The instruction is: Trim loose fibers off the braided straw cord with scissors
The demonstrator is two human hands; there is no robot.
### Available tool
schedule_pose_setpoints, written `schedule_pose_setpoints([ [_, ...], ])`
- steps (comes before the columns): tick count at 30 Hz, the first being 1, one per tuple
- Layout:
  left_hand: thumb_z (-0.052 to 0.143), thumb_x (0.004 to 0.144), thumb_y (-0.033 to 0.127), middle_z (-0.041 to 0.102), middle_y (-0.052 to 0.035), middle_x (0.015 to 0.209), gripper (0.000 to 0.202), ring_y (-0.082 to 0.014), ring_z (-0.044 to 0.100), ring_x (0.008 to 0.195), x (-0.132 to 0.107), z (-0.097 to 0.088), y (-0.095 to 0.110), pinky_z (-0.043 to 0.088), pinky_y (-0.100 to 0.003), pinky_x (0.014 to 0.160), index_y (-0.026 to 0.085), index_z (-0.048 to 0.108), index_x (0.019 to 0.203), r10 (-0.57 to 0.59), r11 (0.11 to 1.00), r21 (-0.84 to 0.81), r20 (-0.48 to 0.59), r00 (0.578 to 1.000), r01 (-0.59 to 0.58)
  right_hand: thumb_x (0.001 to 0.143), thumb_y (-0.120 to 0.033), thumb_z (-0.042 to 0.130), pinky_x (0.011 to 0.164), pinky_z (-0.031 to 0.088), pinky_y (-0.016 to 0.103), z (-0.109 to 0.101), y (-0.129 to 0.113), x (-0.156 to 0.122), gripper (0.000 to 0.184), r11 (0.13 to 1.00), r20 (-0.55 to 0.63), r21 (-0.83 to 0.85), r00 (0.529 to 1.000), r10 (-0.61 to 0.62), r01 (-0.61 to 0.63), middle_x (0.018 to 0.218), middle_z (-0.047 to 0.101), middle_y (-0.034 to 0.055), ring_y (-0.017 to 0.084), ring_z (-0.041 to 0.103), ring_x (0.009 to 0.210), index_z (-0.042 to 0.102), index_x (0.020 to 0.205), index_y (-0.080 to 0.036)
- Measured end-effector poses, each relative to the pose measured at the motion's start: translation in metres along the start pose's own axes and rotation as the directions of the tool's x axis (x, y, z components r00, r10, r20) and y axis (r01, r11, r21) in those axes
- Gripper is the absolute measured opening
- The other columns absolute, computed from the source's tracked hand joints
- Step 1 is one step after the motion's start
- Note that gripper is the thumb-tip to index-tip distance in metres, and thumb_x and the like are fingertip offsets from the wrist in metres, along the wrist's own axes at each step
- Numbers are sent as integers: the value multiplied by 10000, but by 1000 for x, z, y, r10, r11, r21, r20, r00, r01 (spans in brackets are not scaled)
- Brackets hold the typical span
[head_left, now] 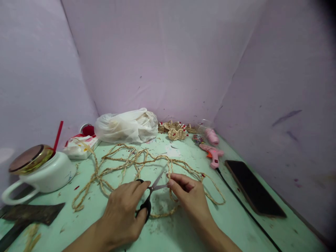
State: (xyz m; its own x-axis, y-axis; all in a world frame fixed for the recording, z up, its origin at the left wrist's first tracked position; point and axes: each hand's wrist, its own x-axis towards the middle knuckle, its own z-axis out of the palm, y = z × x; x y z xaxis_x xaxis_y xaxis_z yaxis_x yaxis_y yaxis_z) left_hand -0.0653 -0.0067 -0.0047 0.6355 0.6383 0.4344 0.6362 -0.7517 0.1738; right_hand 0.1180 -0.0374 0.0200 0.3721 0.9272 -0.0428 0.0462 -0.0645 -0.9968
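My left hand [126,210] grips black-handled scissors [150,189], fingers through the loops and blades spread apart, pointing right. Pinched between the thumb and fingers of my right hand [189,192] is a braided straw cord [170,171]. One blade tip reaches the cord beside my right fingertips; whether it touches is unclear. The cord's long tan length lies in loose loops across the table, left and right of my hands, and a curved piece passes below the scissors.
At left stand a white mug [52,175] with a lid and a hammer-like metal tool [34,213]. A white plastic bag [128,126] and woven straw pieces [176,134] lie at the back. On the right are a pink glue gun [214,155], its black cable, and a phone [253,187].
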Motion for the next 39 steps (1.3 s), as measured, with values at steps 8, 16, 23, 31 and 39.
schedule_pose_setpoints([
  [8,475,717,188,603,-65,914,458,-208,572,748,-1,5,-2,436,-339,630,219,411,1169,18,1000,9,18,1000,-18,617,-259,609,464,399,235,3,-2,-2,227,999,63,25,998,-21,19,592,654,53,145,536,532,696,772,-118],
  [16,451,725,140,617,-47,799,452,-181,577,664,0,7,-4,432,-304,563,196,414,1172,52,998,-26,-26,998,-53,630,-284,616,473,402,233,1,-3,-4,247,999,91,29,995,-35,32,611,664,66,134,522,523,700,789,-115],
  [23,454,732,120,626,-43,769,452,-176,573,615,-1,10,-7,433,-303,527,174,414,1179,96,995,0,-73,993,-96,616,-273,635,491,421,238,1,-4,-5,237,999,69,39,997,-26,23,608,672,71,133,526,521,701,769,-105],
  [31,467,731,126,602,-40,727,454,-176,549,596,1,10,-4,408,-308,517,154,418,1182,126,991,64,-86,988,-121,609,-270,638,504,424,243,1,-2,-3,246,999,60,51,998,3,-6,603,674,67,138,542,530,699,781,-103],
  [39,459,732,122,608,-45,732,444,-172,554,597,-1,9,-5,404,-300,522,164,423,1172,126,992,9,-73,989,-126,672,-252,585,524,415,253,-3,0,-1,189,979,80,-91,981,-177,184,674,653,51,142,538,567,709,776,-155],
])
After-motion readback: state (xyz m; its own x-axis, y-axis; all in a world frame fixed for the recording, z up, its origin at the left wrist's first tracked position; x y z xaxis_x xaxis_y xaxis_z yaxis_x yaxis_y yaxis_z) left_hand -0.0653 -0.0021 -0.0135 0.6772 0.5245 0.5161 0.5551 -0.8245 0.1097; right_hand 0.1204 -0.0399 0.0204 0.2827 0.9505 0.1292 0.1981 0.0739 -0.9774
